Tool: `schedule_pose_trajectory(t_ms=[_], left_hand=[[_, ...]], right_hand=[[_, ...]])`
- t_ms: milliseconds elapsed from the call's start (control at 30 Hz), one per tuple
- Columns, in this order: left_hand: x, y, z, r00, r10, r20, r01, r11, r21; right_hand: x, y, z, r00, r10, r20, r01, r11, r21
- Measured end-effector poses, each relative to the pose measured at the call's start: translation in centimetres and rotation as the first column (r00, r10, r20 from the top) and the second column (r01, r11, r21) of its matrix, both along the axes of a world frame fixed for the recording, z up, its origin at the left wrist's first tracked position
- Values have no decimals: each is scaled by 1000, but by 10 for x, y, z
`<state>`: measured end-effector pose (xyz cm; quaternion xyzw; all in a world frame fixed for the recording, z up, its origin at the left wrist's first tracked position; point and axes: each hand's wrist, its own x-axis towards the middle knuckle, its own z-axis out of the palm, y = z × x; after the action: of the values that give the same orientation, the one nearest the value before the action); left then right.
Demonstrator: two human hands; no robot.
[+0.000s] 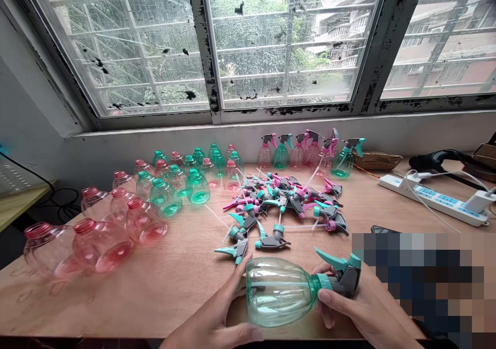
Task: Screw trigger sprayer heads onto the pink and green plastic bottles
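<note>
In the head view, a translucent green, ribbed plastic bottle (279, 294) with a grey-and-turquoise plastic trigger head (351, 276) at its neck is held sideways near the front edge of the brown wooden table (186, 256), its base cupped by the fingers of the left hand (220, 315) and its turquoise plastic collar (324, 282) gripped by those of the right hand (351, 307). The collar could be seated crookedly if turned at a tilt, and the bottle could be dropped over that edge if the left hand's hold on the smooth base were loosened.
</note>
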<state>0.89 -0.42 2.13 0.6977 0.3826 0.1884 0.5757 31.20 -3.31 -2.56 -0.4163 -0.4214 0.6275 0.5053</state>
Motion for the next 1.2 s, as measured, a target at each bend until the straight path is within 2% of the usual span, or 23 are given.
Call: schedule_pose_trajectory(t_ms=[867,1033,1200], left_hand=[[0,0,-4,998,-34,52,33,999,30],[-1,0,-5,994,-46,103,45,999,9],[-2,2,-2,998,-46,51,45,999,15]], right_hand=[[0,0,1,999,-29,25,29,1000,0],[-1,0,2,1000,-10,14,10,1000,-6],[-1,0,4,1000,-7,30,6,1000,11]])
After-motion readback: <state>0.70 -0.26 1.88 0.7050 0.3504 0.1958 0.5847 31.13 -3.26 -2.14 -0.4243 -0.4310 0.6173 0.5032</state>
